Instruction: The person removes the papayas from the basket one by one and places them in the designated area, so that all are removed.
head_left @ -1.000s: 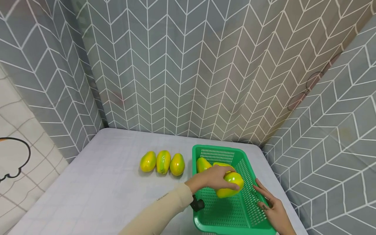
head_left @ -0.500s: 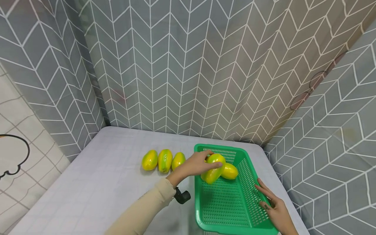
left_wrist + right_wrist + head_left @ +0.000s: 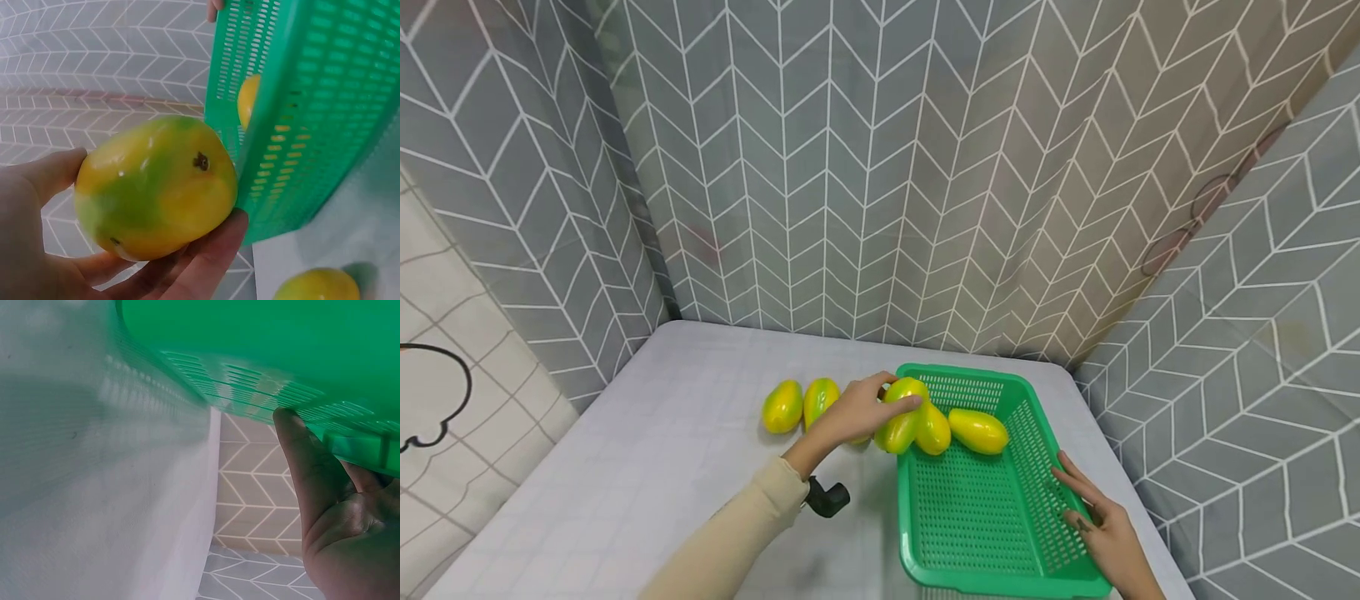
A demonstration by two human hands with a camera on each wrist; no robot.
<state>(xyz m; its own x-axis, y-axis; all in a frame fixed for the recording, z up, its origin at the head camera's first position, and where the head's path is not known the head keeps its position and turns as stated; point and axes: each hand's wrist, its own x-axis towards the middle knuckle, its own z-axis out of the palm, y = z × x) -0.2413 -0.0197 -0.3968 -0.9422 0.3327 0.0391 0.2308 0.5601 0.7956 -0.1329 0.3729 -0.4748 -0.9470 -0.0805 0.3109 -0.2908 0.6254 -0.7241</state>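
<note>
Gripping a yellow-green fruit (image 3: 901, 417) between thumb and fingers of the left hand (image 3: 857, 408), lower centre, beside the left rim of the green basket (image 3: 905, 517), long axis leaning upper right. Resting the right hand (image 3: 1103, 521), fingers spread, against the basket's right side, farther off.

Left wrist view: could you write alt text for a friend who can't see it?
A left hand grips a glossy yellow-green fruit beside the wall of a green basket. A second fruit shows inside the basket; a third fruit, partly cut off, on the white table. Grey zigzag-patterned curtain behind.
</note>
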